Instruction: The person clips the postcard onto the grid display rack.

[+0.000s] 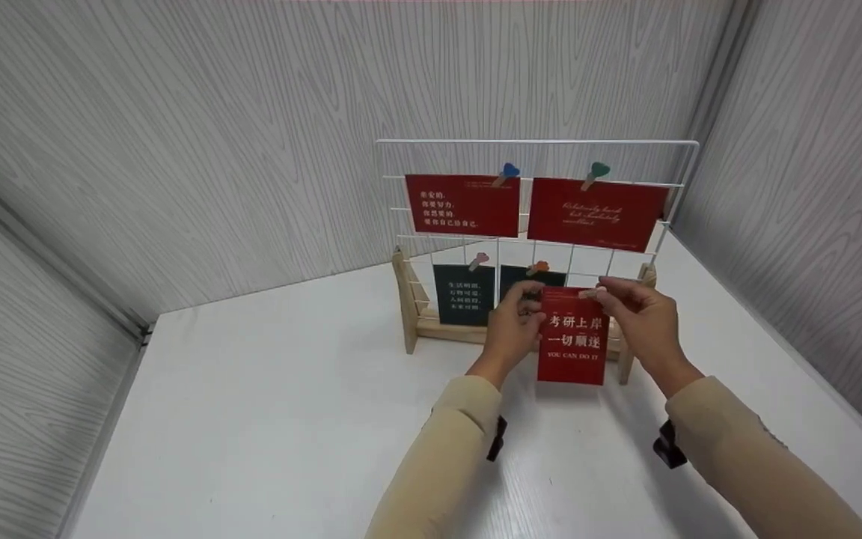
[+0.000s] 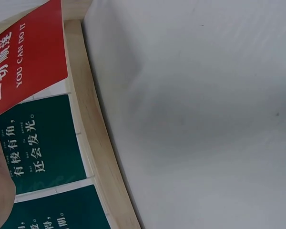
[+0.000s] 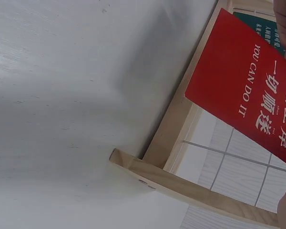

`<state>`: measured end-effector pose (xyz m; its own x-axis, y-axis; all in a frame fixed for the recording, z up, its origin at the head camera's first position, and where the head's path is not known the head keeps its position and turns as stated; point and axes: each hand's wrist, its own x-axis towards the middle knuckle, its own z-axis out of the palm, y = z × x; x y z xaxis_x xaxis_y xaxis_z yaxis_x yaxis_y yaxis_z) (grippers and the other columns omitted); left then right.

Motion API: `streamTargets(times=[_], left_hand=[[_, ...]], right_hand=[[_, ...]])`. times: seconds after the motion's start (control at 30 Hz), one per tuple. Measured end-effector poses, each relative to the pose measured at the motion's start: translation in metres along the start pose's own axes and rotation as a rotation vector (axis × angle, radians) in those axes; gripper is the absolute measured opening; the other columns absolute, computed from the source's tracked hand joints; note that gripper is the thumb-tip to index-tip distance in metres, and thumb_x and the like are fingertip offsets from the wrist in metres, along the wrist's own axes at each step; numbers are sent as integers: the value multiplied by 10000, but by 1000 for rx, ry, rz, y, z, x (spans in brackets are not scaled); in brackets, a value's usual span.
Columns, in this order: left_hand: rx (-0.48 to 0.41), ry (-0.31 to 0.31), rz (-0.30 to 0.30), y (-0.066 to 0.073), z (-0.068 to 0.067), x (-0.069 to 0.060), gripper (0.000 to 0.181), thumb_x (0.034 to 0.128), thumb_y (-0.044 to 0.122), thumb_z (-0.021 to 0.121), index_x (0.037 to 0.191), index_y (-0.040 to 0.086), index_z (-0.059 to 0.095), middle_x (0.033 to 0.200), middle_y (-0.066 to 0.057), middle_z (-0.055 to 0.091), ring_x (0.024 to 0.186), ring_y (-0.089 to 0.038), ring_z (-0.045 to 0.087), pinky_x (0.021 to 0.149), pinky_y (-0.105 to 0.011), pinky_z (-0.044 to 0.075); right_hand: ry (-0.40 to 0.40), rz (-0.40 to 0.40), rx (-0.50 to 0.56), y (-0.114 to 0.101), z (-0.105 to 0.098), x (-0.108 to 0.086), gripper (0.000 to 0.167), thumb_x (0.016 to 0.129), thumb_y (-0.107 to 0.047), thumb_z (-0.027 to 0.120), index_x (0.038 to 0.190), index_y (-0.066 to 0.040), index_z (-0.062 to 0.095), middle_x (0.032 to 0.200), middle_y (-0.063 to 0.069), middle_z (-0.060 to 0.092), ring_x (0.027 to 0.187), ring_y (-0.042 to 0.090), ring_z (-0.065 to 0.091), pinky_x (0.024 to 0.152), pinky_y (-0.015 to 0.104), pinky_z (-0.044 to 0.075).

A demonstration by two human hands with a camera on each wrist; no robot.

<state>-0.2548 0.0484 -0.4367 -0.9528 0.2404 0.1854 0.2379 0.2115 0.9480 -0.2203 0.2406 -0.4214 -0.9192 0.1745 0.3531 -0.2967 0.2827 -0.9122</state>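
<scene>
In the head view, a red upright card with white print is in front of the lower right of a white wire grid rack. My left hand pinches the card by its upper left edge. At the card's top right corner, my right hand pinches a small pale clothes peg; the fingertips partly cover it. The right wrist view shows the card tilted away from the grid at its lower end. Behind the left hand, a dark green card hangs partly hidden.
Two wide red cards hang above, under a blue peg and a green peg. Another dark green card hangs lower left by a pink peg. The rack's wooden base stands on a white table near the wall.
</scene>
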Motion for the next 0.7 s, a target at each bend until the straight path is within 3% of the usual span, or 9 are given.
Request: streamTargets(times=[0.3, 0.7], left_hand=[[27, 2, 45, 5, 4, 6, 451, 901, -29, 596, 1249, 244, 506, 1019, 34, 607, 911, -77, 617, 656, -232, 534], [63, 2, 12, 11, 14, 12, 434, 928, 12, 587, 1269, 266, 498, 1048, 37, 597, 844, -42, 608, 655, -212, 527]], right_hand=[[24, 17, -86, -8, -1, 7, 361, 897, -256, 666, 1202, -63, 658, 1133, 91, 658, 970, 81, 607, 816, 177, 494], [52, -31, -201, -17, -1, 12, 308, 897, -241, 669, 1158, -77, 684, 1095, 41, 673, 940, 79, 601, 807, 187, 478]])
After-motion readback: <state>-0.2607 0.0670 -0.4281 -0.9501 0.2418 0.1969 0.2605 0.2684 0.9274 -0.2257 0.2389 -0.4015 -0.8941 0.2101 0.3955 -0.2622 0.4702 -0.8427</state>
